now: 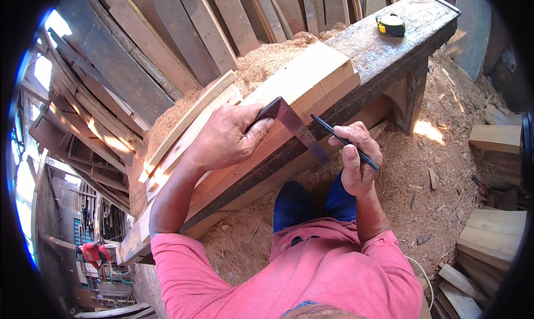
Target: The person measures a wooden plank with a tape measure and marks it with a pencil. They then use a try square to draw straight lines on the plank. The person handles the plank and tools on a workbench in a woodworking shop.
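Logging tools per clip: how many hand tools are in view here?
3. A metal square pressed on the pale wood block by the left hand; a dark pencil in the right hand; a yellow tape measure on the bench's far end. Sawdust may hide others.

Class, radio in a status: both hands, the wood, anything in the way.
Left hand presses square on plank. Right hand grips pencil, tip near blade. Tape measure far along bench, clear.

Pale planed wooden planks (311, 80) look smooth and matt; the dark wooden table (389, 46) is rough, weathered; the square (297, 127) is dull grey metal; the tape measure (390, 24) glossy plastic; loose sawdust (261, 60) behind
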`<state>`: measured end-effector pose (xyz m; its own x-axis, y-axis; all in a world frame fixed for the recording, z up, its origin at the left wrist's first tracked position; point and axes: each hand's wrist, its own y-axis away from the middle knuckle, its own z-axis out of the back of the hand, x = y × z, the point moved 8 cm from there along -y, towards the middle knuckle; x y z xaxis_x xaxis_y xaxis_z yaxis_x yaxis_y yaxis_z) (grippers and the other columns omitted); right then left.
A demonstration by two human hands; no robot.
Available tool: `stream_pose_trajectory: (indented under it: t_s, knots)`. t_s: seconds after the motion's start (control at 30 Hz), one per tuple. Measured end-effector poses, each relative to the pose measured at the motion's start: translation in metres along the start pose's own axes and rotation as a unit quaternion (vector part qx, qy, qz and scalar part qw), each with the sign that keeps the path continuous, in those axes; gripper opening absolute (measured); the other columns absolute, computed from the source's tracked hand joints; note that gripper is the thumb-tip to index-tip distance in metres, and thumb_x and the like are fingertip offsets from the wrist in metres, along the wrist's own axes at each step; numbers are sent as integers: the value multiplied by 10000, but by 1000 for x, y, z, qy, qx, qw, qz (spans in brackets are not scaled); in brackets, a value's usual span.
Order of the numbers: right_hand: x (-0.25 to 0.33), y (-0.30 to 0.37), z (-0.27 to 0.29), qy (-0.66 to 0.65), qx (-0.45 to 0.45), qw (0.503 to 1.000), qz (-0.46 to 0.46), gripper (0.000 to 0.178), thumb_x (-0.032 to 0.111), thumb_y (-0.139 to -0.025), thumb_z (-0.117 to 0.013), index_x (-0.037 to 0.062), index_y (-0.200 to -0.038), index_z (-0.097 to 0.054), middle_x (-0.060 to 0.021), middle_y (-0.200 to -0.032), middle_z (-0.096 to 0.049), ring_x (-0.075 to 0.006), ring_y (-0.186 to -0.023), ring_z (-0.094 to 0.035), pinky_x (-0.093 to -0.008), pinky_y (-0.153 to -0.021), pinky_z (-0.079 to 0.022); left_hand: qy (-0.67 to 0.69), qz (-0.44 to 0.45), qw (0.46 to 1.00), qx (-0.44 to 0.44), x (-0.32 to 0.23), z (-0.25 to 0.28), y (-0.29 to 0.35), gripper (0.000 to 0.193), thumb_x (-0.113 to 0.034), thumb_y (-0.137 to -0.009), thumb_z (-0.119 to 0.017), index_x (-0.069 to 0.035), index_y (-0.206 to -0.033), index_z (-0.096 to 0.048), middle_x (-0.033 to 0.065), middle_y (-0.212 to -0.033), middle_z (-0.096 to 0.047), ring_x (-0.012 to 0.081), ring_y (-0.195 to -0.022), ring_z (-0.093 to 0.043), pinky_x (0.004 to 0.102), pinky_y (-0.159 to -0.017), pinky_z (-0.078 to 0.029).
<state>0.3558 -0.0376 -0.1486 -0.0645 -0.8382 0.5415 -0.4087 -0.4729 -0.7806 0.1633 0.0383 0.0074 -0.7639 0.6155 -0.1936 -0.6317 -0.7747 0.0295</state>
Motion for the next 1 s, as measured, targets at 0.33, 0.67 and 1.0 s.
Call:
stream_pose_trajectory:
  t_s: [0.33,0.67,1.0]
  knots:
    - [5,-15,-17,-37,9,999,32,325,199,-1063,-664,-59,-1230,-769,-152,-954,-804,-248,-853,-700,-383,-813,-542,-23,-38,999,-4,-3,1,0,210,-194,-1090,-660,5,-1024,-656,218,-796,-589,344,-720,-574,455,-702,-489]
    - [4,-20,-20,-32,17,999,37,331,210,-1068,-671,-55,-1241,-770,-152,-986,-815,-250,-876,-715,-385,-841,-548,-16,-54,998,-6,-3,1,0,203,-187,-1093,-652,3,-1020,-654,219,-800,-589,345,-720,-579,461,-693,-481]
    - [4,-20,-21,-19,22,998,46,336,213,-1069,-668,-56,-1242,-769,-155,-980,-813,-255,-866,-719,-383,-833,-551,-7,-15,1000,-4,-2,0,0,228,-200,-1098,-655,8,-1006,-637,197,-782,-553,305,-713,-539,452,-693,-467]
